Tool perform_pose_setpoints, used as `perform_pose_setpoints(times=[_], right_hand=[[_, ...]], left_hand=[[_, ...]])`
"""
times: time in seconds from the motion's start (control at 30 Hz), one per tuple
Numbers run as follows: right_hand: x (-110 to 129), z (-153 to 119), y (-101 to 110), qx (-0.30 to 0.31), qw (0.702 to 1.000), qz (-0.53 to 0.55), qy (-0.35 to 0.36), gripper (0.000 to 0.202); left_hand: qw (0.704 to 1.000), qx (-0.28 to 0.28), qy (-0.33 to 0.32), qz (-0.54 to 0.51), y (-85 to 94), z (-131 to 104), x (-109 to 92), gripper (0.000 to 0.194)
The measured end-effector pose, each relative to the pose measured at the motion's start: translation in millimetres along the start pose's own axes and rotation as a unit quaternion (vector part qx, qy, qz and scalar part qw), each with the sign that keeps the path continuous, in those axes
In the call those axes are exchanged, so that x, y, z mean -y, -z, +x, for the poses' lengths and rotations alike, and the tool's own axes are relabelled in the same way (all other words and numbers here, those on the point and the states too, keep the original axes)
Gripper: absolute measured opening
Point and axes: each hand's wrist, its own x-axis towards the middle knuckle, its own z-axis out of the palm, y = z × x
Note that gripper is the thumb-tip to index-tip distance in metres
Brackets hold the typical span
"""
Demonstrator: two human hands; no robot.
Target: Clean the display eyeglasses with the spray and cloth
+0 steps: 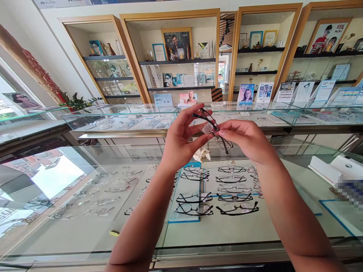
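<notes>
A pair of dark-framed eyeglasses point(225, 146) is raised above the counter, turned edge-on, with a white tag on one lens. My left hand point(183, 138) pinches one side of the frame between thumb and fingers. From the other side, my right hand point(248, 139) grips the frame near its middle with thumb and forefinger. Just below the hands lies a crumpled cream tissue or cloth point(202, 154) on the glass. Under them, several eyeglasses point(237, 208) with mostly dark frames stand in rows in the glass showcase.
The glass counter point(181, 249) spans the front, holding more eyeglasses point(96, 200) at left. A white open box point(337, 170) is at the right. Behind runs a second glass showcase point(133, 122); wooden wall cabinets point(170, 15) and a plant point(78, 102) stand further back.
</notes>
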Motion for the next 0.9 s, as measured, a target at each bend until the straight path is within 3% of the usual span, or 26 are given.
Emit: perform_pose_setpoints(times=[0.17, 0.27, 0.33, 0.4, 0.43, 0.53, 0.63, 0.77, 0.9], right_hand=[[0, 1, -1, -0.006, 1.0, 0.004, 0.013, 0.018], [-3, 1, -3, -0.054, 0.998, -0.011, 0.027, 0.016], [-5, 0, -6, -0.113, 0.991, -0.038, 0.062, 0.012], [-5, -1, -11, -0.173, 0.973, -0.092, 0.121, 0.008], [-5, -2, -14, -0.194, 0.961, -0.125, 0.154, 0.008], [-4, -4, -23, -0.209, 0.928, -0.214, 0.22, 0.01], [-3, -6, -31, -0.189, 0.917, -0.26, 0.236, 0.013], [2, -9, -36, -0.134, 0.933, -0.262, 0.207, 0.017], [11, -13, -33, -0.079, 0.959, -0.235, 0.135, 0.016]], left_hand=[[1.0, 0.003, 0.008, 0.015, -1.1, 1, -3, 0.08], [0.998, -0.047, 0.01, 0.044, -3.8, 2, -10, 0.081], [0.986, -0.142, 0.022, 0.083, -6.7, 1, -17, 0.058], [0.971, -0.205, 0.062, 0.108, -10.6, 0, -25, 0.019], [0.969, -0.202, 0.095, 0.103, -12.7, -1, -29, 0.007], [0.972, -0.112, 0.206, 0.03, -17.7, -1, -37, 0.016], [0.961, -0.08, 0.265, -0.024, -18.1, 2, -36, 0.021], [0.952, -0.061, 0.295, -0.047, -11.6, 4, -25, 0.028], [0.96, -0.036, 0.276, -0.021, -3.9, 2, -14, 0.027]])
